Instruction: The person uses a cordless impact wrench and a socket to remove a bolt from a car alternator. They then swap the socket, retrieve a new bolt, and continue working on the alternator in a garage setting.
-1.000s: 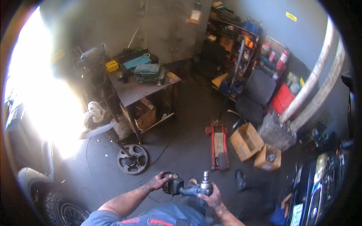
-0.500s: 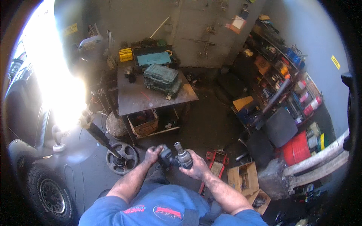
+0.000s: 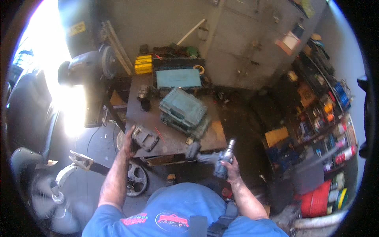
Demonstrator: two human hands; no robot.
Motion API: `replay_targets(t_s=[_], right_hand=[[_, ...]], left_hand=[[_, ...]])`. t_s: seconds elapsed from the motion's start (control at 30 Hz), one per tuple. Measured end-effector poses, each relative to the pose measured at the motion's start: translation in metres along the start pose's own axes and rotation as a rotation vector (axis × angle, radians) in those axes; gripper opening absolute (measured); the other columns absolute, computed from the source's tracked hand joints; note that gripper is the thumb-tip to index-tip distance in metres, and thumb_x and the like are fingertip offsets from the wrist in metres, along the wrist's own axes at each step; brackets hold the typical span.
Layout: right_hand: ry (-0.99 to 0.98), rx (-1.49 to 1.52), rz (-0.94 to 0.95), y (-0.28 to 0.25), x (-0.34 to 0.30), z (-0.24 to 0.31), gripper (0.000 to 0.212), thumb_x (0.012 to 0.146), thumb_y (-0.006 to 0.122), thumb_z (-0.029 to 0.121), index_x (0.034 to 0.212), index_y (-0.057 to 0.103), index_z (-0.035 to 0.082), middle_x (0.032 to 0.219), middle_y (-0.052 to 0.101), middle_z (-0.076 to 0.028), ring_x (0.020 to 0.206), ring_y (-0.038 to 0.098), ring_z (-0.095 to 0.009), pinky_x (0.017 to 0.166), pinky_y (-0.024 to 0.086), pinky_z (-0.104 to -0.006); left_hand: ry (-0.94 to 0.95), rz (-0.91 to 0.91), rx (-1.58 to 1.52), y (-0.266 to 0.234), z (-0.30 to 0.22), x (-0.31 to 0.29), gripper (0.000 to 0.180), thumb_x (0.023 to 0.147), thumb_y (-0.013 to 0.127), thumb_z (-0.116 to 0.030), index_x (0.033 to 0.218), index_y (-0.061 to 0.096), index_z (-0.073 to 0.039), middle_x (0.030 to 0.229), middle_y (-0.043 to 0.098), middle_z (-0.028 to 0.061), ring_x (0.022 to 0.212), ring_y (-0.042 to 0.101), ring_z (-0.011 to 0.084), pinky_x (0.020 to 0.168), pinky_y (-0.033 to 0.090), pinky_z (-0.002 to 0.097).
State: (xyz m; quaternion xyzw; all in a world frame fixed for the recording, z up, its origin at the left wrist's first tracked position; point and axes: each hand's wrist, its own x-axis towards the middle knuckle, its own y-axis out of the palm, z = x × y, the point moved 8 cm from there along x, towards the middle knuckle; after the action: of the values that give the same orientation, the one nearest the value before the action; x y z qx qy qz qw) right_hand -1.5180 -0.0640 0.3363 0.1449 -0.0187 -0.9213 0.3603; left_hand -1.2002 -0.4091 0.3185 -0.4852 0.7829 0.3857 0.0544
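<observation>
Fingers of the left hand (image 3: pixel 129 143) grasped a dark, blocky plastic battery (image 3: pixel 145 138) left of frame centre; right of centre, I saw the right hand (image 3: pixel 233 170) grasping a blue-grey impact wrench (image 3: pixel 221 158), its handle (image 3: pixel 206 158) pointing left toward the battery, yet apart.

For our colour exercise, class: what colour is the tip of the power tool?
The tip is silvery grey; best seen in the head view.

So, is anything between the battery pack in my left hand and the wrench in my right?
Nothing visible between the battery pack and the wrench; the green cases sit farther back on the table.
</observation>
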Motion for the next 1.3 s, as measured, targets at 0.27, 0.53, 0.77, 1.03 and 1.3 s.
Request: replay_targets(t_s=[0.27,0.53,0.77,1.03,1.3], right_hand=[[0.031,0.357,0.297,0.005,0.16,0.039,0.04,0.075,0.068,0.017,0.11,0.051,0.008,0.087,0.058,-0.004,0.07,0.061,-0.018,0.062,0.056,-0.035],[0.286,0.399,0.718,0.079,0.296,0.066,0.024,0.081,0.065,0.025,0.096,0.055,0.01,0.083,0.061,-0.003,0.068,0.06,-0.014,0.059,0.053,-0.0308],[0.321,-0.055,0.509,0.17,0.358,0.031,0.052,0.085,0.069,0.038,0.122,0.055,0.004,0.1,0.065,-0.01,0.09,0.063,-0.021,0.082,0.051,-0.0364],[-0.016,-1.184,0.815,0.166,0.372,0.079,0.088,0.083,0.049,0.073,0.104,0.065,-0.01,0.112,0.064,-0.027,0.111,0.059,-0.036,0.098,0.042,-0.0417],[-0.095,-1.441,1.025,0.165,0.381,0.115,0.093,0.079,0.049,0.079,0.102,0.067,-0.01,0.106,0.065,-0.027,0.103,0.063,-0.035,0.092,0.046,-0.0433]], left_hand=[[0.112,-0.148,-0.454,-0.016,0.083,-0.056,0.061,0.09,0.045,-0.064,0.124,0.057,-0.016,0.118,0.062,0.0092,0.108,0.061,0.03,0.093,0.051,0.0495],[0.258,-0.411,-0.571,0.049,0.173,-0.045,0.058,0.091,0.054,-0.054,0.129,0.051,-0.011,0.124,0.059,0.0101,0.11,0.06,0.0274,0.091,0.052,0.0432],[0.562,-0.486,-0.715,0.149,0.21,-0.037,0.048,0.094,0.049,-0.05,0.121,0.056,-0.011,0.112,0.065,0.0078,0.095,0.066,0.023,0.065,0.06,0.0321],[0.468,-0.602,-0.691,0.134,0.243,-0.055,0.054,0.092,0.05,-0.057,0.125,0.053,-0.014,0.122,0.059,0.008,0.109,0.058,0.025,0.089,0.051,0.043],[0.473,-0.676,-0.678,0.12,0.2,-0.038,0.053,0.09,0.055,-0.054,0.125,0.053,-0.015,0.119,0.059,0.0058,0.106,0.059,0.0235,0.086,0.052,0.041]])
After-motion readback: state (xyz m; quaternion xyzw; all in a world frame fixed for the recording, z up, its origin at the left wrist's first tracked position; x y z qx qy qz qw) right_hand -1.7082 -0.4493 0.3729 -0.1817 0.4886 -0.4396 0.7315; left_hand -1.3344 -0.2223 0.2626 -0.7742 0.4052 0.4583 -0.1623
